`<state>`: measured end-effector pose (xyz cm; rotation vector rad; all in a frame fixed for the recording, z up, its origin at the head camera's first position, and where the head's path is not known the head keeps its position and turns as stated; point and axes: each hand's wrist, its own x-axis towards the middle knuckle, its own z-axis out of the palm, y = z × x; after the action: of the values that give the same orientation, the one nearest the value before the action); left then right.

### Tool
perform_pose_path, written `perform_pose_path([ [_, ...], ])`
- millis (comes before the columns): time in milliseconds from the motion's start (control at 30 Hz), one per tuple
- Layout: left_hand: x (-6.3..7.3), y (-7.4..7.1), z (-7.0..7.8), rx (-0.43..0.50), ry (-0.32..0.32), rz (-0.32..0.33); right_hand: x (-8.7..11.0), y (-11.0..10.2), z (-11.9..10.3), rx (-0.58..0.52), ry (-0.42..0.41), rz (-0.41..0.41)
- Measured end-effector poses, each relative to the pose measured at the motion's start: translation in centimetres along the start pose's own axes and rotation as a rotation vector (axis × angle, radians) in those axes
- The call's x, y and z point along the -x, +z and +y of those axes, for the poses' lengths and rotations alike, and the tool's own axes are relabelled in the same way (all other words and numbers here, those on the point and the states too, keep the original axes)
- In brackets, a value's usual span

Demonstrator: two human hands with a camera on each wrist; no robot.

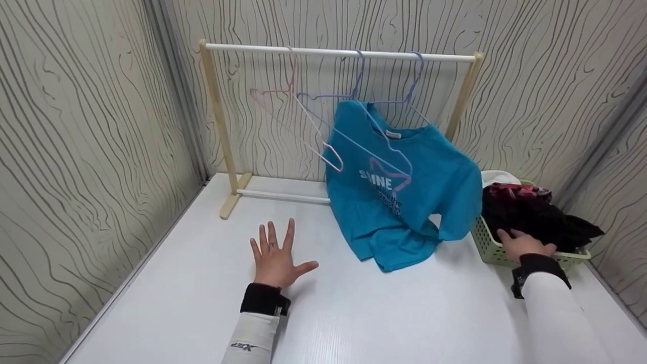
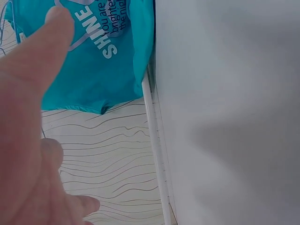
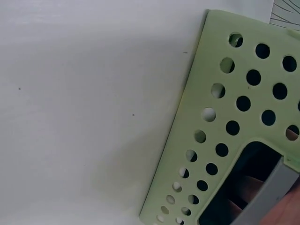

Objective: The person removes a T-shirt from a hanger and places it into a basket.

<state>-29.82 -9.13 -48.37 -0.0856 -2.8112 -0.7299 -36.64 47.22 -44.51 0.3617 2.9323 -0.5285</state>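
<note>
My left hand [image 1: 275,265] hovers over the white table, its fingers spread and holding nothing. In the left wrist view its thumb [image 2: 42,51] appears in front of a teal T-shirt [image 2: 75,89]. That T-shirt [image 1: 404,202] hangs at the right of a rack by a blue hanger [image 1: 415,83], its hem bunched on the table. My right hand [image 1: 525,246] reaches over the near rim of a green perforated basket [image 1: 488,245], its fingertips among black clothing [image 1: 536,217]. Through the handle opening, the right wrist view shows parts of its fingers [image 3: 251,187]; their grip is hidden.
The rack has a white top rod [image 1: 323,50] and wooden legs [image 1: 217,116]. A pink hanger [image 1: 290,91] and another blue hanger [image 1: 354,96] hang left of the shirt's hanger. Red patterned cloth [image 1: 520,192] and white cloth [image 1: 498,178] lie in the basket. Patterned walls enclose the table.
</note>
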Motion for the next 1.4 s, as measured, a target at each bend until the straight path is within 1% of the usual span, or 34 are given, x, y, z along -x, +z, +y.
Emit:
perform_pose_path([
  [133, 0.1, 0.0, 0.1, -0.007, 0.001, -0.004, -0.1, 0.1, 0.0, 0.017, -0.018, 0.030],
  [267, 0.1, 0.0, 0.0, -0.007, 0.003, -0.001, 0.1, 0.1, -0.1, 0.005, -0.031, 0.057],
  [400, 0.0, 0.1, 0.0, -0.010, 0.003, 0.000, 0.6, -0.1, -0.3, -0.020, -0.019, 0.071],
  [467, 0.0, 0.2, -0.1, -0.011, 0.002, -0.002, 0.9, -0.4, -0.4, -0.040, -0.007, 0.097],
  [533, 0.0, 0.2, -0.2, -0.009, 0.001, -0.004, 1.0, -0.6, -0.7, -0.061, 0.014, 0.146],
  [633, 0.0, 0.3, -0.2, -0.006, -0.002, -0.005, 1.2, -1.1, -1.5, -0.117, 0.062, 0.268],
  [733, 0.0, 0.3, -0.2, -0.010, -0.007, -0.010, 1.1, -1.7, -2.8, -0.214, 0.099, 0.386],
  [800, -0.1, 0.4, -0.2, -0.017, -0.010, -0.012, 1.0, -2.2, -3.8, -0.288, 0.088, 0.440],
  [867, -0.1, 0.4, -0.2, -0.024, -0.013, -0.014, 0.9, -2.8, -5.0, -0.366, 0.056, 0.482],
  [967, -0.1, 0.5, -0.1, -0.028, -0.011, -0.011, 1.0, -3.7, -7.2, -0.465, -0.018, 0.546],
  [1067, 0.0, 0.5, 0.0, -0.025, -0.007, -0.008, 1.4, -4.5, -9.6, -0.520, -0.128, 0.611],
  [1200, 0.1, 0.5, 0.2, -0.013, 0.007, -0.005, 2.0, -5.3, -12.8, -0.492, -0.290, 0.632],
  [1300, 0.2, 0.4, 0.2, -0.010, 0.019, 0.002, 2.5, -5.6, -14.9, -0.445, -0.364, 0.605],
  [1400, 0.3, 0.5, 0.3, -0.012, 0.023, 0.004, 3.0, -5.7, -16.6, -0.415, -0.419, 0.556],
])
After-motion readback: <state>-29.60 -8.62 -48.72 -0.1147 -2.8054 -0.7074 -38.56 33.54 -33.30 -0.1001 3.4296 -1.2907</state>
